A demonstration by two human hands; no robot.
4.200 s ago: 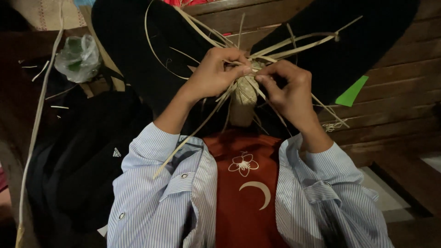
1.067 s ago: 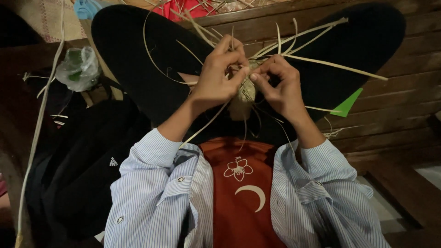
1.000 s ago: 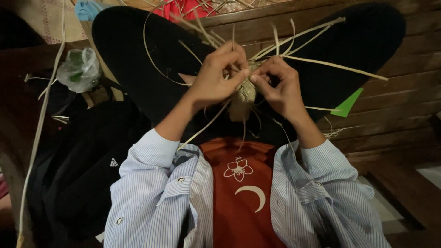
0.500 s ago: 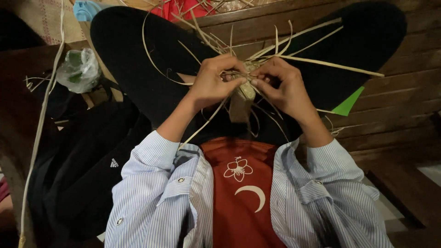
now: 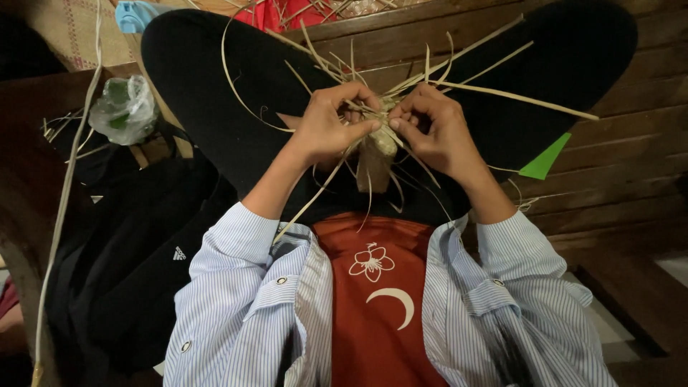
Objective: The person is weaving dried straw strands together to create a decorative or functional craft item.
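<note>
A small woven piece of pale straw [image 5: 382, 142] sits between both hands, above my crossed legs in black trousers [image 5: 215, 86]. My left hand [image 5: 328, 127] pinches the straw strips at its left side. My right hand [image 5: 432, 129] grips the strips at its right side, fingertips almost touching the left hand's. Long loose straw strips [image 5: 502, 92] fan out from the piece upward and to the right. Part of the woven piece is hidden behind my fingers.
A crumpled clear plastic bag [image 5: 126, 107] lies on the left by a black bag [image 5: 136, 251]. A green paper triangle [image 5: 545, 159] rests on the wooden plank floor [image 5: 631, 172]. Red cloth [image 5: 276, 11] and a light blue item [image 5: 136, 13] lie at the top. A long straw strip [image 5: 68, 186] runs down the left.
Both hands have kept working the straw piece, shifting slightly together; the loose strips have fanned into new angles. The view has dipped a little lower.
</note>
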